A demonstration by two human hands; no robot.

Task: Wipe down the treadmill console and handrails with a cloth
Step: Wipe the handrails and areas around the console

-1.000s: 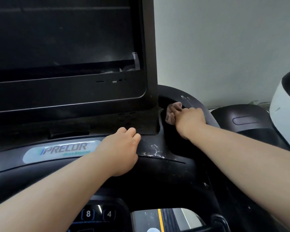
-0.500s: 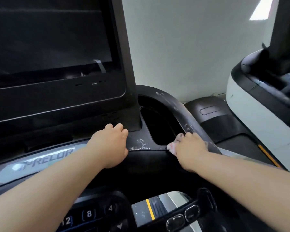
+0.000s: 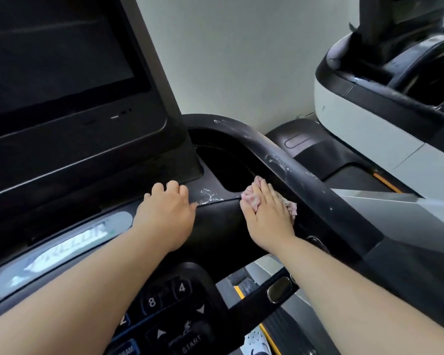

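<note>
- The right hand (image 3: pixel 265 216) lay flat, fingers stretched out, pressing a pink cloth (image 3: pixel 251 199) onto the black console (image 3: pixel 223 226); it pinned the cloth under the palm rather than closing around it.
- The cloth sat at the near edge of the dark cup recess (image 3: pixel 228 170), showing past the fingertips and again at the outer side of the hand.
- The left hand (image 3: pixel 167 213) rested on the console ledge just below the screen (image 3: pixel 57 73), fingers curled over the edge and holding nothing.
- White smears (image 3: pixel 208 196) marked the console between the two hands.
- The curved black handrail (image 3: pixel 292 172) ran just beyond the right hand, with more white streaks along its top.
- A keypad (image 3: pixel 169 303) with numbers and a start key sat below the forearms.
- A second machine (image 3: pixel 369 111) stood well apart at the right.
</note>
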